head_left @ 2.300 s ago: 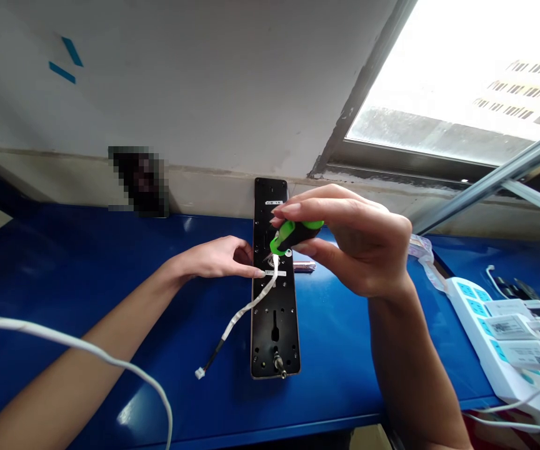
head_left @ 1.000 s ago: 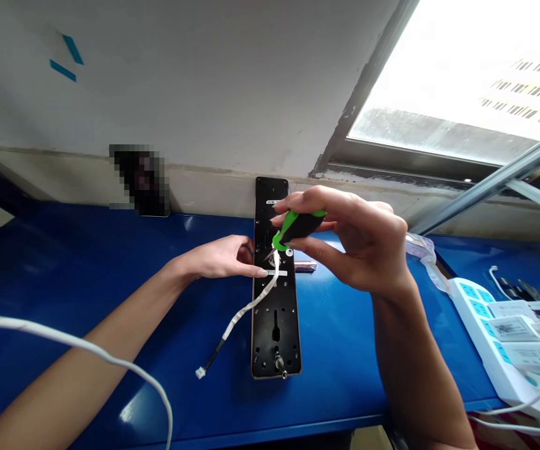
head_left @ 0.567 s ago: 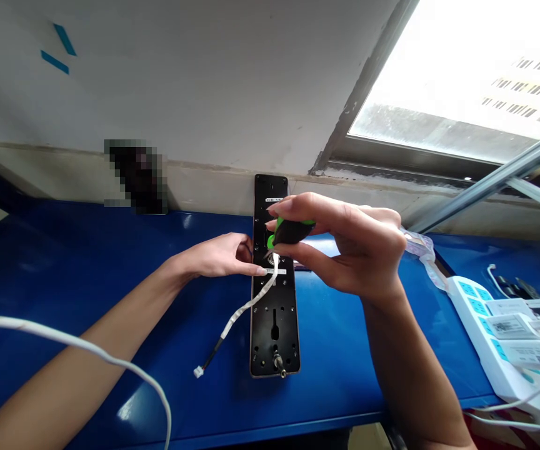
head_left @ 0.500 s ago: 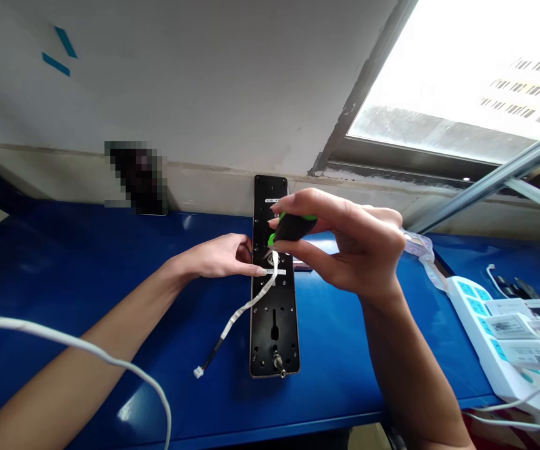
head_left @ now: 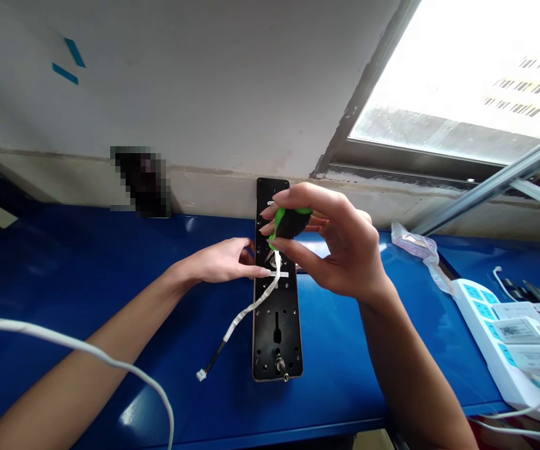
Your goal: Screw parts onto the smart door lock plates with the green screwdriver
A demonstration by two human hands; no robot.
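Note:
A long black door lock panel (head_left: pixel 277 299) lies back side up on the blue bench, with screw holes, a keyhole-shaped slot and a metal spindle (head_left: pixel 282 369) at its near end. From its middle runs a white-sleeved cable (head_left: pixel 246 309) ending in a small white connector (head_left: pixel 201 375) on the left. My left hand (head_left: pixel 225 259) grips the panel's left edge, thumb on top, other fingers partly hidden. My right hand (head_left: pixel 333 240) holds a green and black screwdriver (head_left: pixel 292 224) by its handle above the panel. Its shaft points down beside the cable's exit; the tip is hard to make out.
At the right a white power strip (head_left: pixel 490 350) carries several plugged-in adapters and cables. A clear plastic bag (head_left: pixel 415 244) lies behind it. A white cable (head_left: pixel 87 347) loops over my left forearm. A pixelated dark object (head_left: pixel 143 184) leans on the wall.
The fingers of my right hand have shifted around the screwdriver handle, and its angle has changed slightly. My left hand keeps its place on the panel. The view has moved a little.

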